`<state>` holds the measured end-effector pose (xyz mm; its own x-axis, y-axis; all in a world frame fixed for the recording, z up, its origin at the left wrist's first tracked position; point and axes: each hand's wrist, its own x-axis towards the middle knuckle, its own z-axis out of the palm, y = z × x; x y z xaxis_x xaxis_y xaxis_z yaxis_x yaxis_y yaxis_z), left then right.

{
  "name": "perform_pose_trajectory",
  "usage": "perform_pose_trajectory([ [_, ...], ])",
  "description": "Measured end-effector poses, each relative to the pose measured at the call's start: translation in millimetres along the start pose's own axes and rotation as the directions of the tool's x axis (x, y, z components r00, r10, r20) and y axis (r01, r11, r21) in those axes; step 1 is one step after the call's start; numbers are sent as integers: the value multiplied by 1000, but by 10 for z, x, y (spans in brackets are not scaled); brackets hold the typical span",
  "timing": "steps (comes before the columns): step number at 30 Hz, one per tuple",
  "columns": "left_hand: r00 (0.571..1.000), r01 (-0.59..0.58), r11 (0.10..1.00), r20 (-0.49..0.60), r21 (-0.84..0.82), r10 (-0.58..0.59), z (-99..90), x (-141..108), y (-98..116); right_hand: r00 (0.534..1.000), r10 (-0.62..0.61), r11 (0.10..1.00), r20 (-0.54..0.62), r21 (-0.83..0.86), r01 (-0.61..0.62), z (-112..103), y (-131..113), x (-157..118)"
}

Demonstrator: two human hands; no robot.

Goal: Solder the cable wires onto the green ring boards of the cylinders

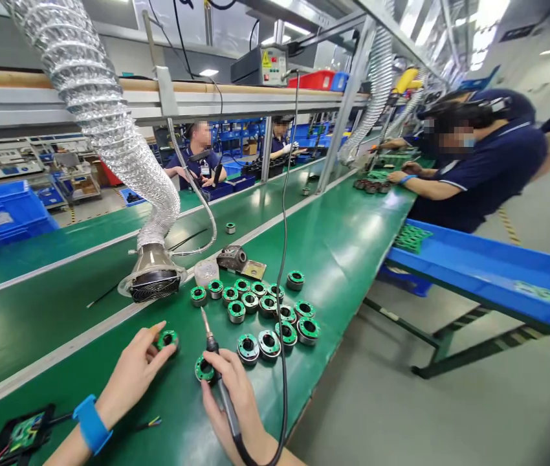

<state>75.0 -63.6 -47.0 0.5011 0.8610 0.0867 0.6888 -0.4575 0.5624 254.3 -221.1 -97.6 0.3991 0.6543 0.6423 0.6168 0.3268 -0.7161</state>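
My left hand (132,366), with a blue wristband (92,424), has its thumb and fingers closed around a small metal ring part topped with a green circuit board (173,338). In my right hand (243,395) lies a soldering iron (211,343), its tip pointing up and away from me. The fingers of that same hand also touch a second ring part (199,374), beside the iron's handle. Several more ring parts (269,345) with green tops stand grouped on the green bench, beyond and to the right of the iron.
A fume duct (156,275) hangs at the left, near a soldering iron stand (232,258) and a translucent cup (206,272). The iron's cable (283,226) crosses the bench. An open circuit box (25,430) lies front left. Co-workers sit along the line; a blue tray (488,265) is at right.
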Motion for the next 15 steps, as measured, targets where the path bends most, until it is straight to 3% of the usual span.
perform_pose_trajectory([
  [2,1000,-8,999,14,-48,8,75,-25,44,1000,10,1000,7,-5,-10,-14,11,6],
  [5,1000,-19,999,7,42,19,99,-278,-10,1000,7,1000,28,-5,-7,-25,32,-23],
  [9,967,-70,997,245,-13,71,38,-755,-65,999,13,1000,34,3,-14,22,96,-117],
  [11,934,-85,996,347,-23,88,-113,-782,-87,999,9,1000,41,8,-9,53,118,-158],
  [13,957,-41,993,291,113,6,-392,-586,-182,999,5,1000,47,4,-6,74,122,-182],
  [15,990,104,928,55,357,-132,-746,-218,-378,999,11,1000,43,-7,-10,88,114,-189],
])
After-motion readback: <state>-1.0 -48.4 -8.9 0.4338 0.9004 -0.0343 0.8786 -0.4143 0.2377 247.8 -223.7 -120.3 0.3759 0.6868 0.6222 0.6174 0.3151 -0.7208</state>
